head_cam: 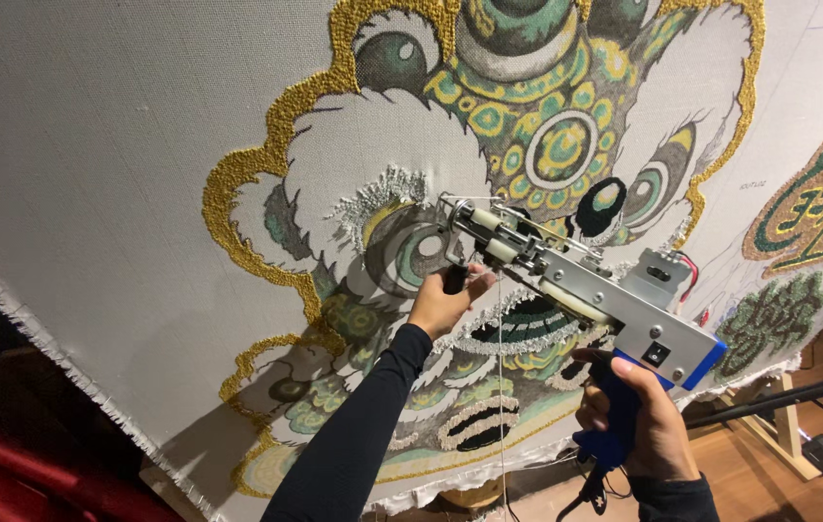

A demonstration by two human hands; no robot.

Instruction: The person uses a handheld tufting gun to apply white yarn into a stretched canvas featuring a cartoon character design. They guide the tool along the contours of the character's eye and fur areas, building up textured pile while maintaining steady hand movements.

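Right hand (646,416): nearest me, fingers wrapped tight around the blue rear handle of the tufting gun (576,290).
Left hand (445,302): further up the tool, closed around the black front grip under the barrel.
Gun: runs up and away from both grips, its needle end pressed at the stretched cloth (102,174) just past the left hand.
Yarn (499,387): thin strand hanging slack below the left grip, between the two arms.
Risk: I'd say that loose strand could snag on a sleeve and starve the needle; a tilted nose could tear the cloth.
Cord (593,488): dangles under the right grip, could tug the handle off line.
Beyond the grips: gold, green and white lion-face tufting (547,145), partly filled.
Far right: wooden frame leg (781,425), well apart.
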